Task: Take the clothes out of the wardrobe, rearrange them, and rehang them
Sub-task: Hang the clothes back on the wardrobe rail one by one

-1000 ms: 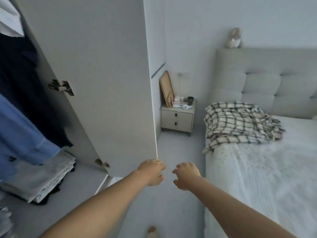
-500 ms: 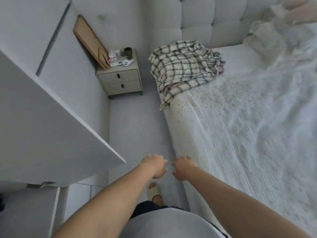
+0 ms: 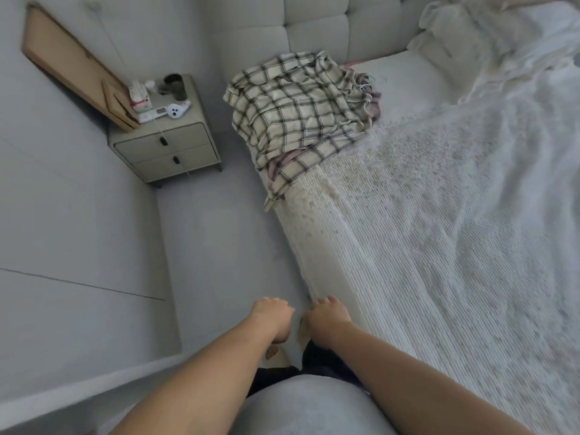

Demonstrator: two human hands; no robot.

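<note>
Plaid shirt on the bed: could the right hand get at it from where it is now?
Probably not without stepping forward. The right hand holds nothing and hangs near the bed's near edge, while the plaid shirt lies far up by the headboard. Nothing blocks the way along the bedside.

Two hands — one checked garment — one two-drawer nightstand

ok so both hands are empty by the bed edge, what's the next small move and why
Probably reach forward to the checked shirt heaped near the headboard and lift it. Both the left hand and right hand hang loosely curled and hold nothing, well short of that heap on the bed. A thin hanger-like wire seems to poke out beside it, so it looks ready for rehanging.
</note>
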